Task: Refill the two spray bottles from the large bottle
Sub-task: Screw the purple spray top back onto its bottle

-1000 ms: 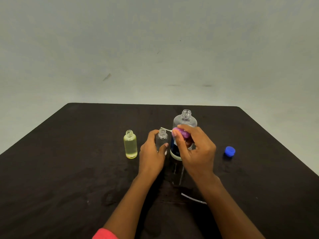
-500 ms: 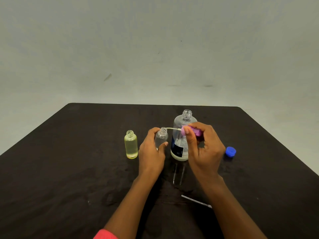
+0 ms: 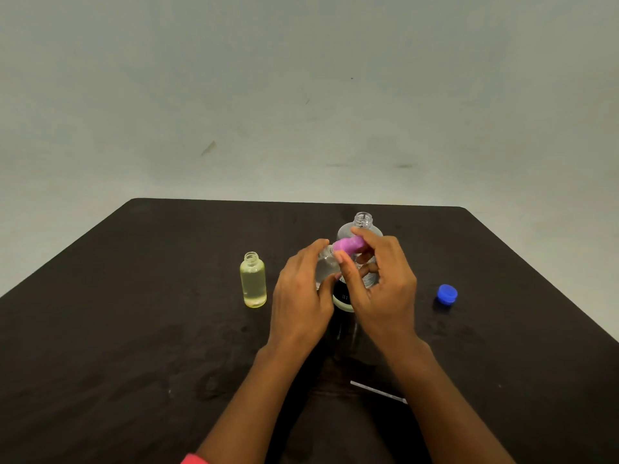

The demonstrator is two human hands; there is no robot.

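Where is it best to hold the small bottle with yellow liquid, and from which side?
Grip the straight body of the yellow bottle, below its shoulder, coming from the person's left. It stands upright, uncapped, nearly full, so hold it level; the left hand is close on its other side.

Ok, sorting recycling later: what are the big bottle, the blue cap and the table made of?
Big bottle: clear plastic, likely; see-through, moulded neck threads. Blue cap: opaque plastic, slight sheen. Table: dark, matt, faintly mottled; cloth or laminate, cannot tell.
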